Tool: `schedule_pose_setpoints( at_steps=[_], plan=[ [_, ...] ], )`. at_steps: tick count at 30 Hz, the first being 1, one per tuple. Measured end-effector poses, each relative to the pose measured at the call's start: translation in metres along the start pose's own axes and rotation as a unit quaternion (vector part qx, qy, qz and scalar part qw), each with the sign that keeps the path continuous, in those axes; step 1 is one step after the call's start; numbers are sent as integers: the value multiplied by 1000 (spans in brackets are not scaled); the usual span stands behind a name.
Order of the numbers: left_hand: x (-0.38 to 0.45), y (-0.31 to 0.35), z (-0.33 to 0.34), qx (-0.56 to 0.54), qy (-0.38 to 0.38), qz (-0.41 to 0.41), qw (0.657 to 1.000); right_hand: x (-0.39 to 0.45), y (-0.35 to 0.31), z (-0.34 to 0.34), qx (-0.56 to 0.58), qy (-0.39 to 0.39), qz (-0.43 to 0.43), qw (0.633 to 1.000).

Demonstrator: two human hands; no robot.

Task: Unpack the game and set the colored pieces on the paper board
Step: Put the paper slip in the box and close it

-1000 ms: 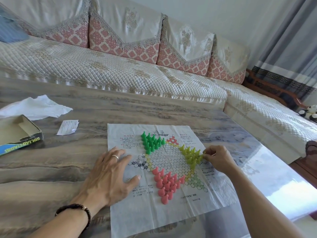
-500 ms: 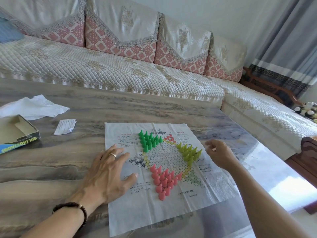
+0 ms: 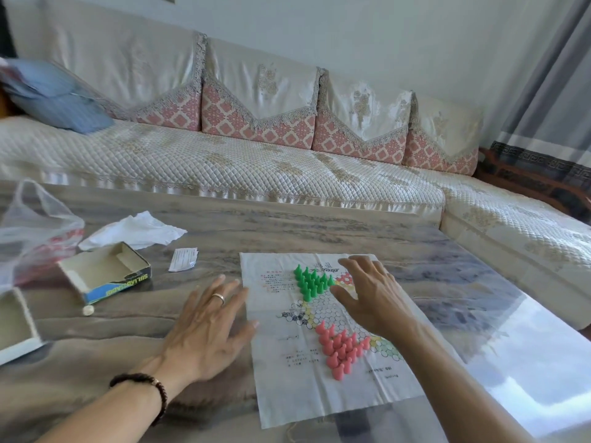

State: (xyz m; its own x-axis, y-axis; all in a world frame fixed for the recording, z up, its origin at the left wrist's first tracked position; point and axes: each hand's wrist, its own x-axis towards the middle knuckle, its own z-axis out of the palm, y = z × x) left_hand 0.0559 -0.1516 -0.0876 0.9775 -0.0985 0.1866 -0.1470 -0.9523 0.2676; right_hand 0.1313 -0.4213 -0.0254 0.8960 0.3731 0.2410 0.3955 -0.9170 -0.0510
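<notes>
The white paper board [image 3: 294, 388] lies flat on the table, printed with a star of hexagon cells. Green pieces [image 3: 311, 282] stand in a cluster on its far point. Pink pieces [image 3: 340, 348] fill its near point. My right hand [image 3: 372, 295] hovers over the middle of the board with fingers spread, holding nothing, and hides the yellow-green pieces. My left hand [image 3: 208, 324], with a ring, rests flat on the table at the board's left edge. The open game box [image 3: 105, 273] sits to the left.
A marble-patterned table [image 3: 319, 231] carries a crumpled white tissue [image 3: 134, 231], a small paper slip [image 3: 183, 259], a plastic bag [image 3: 35, 225], a second box half [image 3: 16, 327] and a small white bit [image 3: 88, 310]. A quilted sofa [image 3: 256, 167] runs behind and to the right.
My right hand left the yellow-green pieces at the board's right point and moved left over the board's middle, fingers opened. The camera tilted up and left. My left hand stayed flat.
</notes>
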Motion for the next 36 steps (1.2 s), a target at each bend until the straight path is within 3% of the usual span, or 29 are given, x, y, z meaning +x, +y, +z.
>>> schedule_pose_setpoints(
  at_steps=[7, 14, 19, 25, 31, 36],
  plan=[
    [-45, -55, -29, 16, 24, -54, 998, 23, -93, 27, 49, -10, -69, 996],
    [-59, -115, -41, 116, 168, -179, 963, 65, -169, 69, 85, -62, -114, 988],
    [-56, -135, -48, 112, 197, -273, 935, 97, -206, 102, 146, -79, -36, 986],
    [-42, -145, -40, 112, 184, -280, 935, 133, -234, 118, 157, -50, 85, 983],
    [-37, -158, -30, 85, 190, -251, 945, 161, -249, 128, 159, -73, 116, 978],
    [-38, -158, -30, 43, 215, -239, 946, 164, -244, 130, 246, -76, 137, 957]
  ],
)
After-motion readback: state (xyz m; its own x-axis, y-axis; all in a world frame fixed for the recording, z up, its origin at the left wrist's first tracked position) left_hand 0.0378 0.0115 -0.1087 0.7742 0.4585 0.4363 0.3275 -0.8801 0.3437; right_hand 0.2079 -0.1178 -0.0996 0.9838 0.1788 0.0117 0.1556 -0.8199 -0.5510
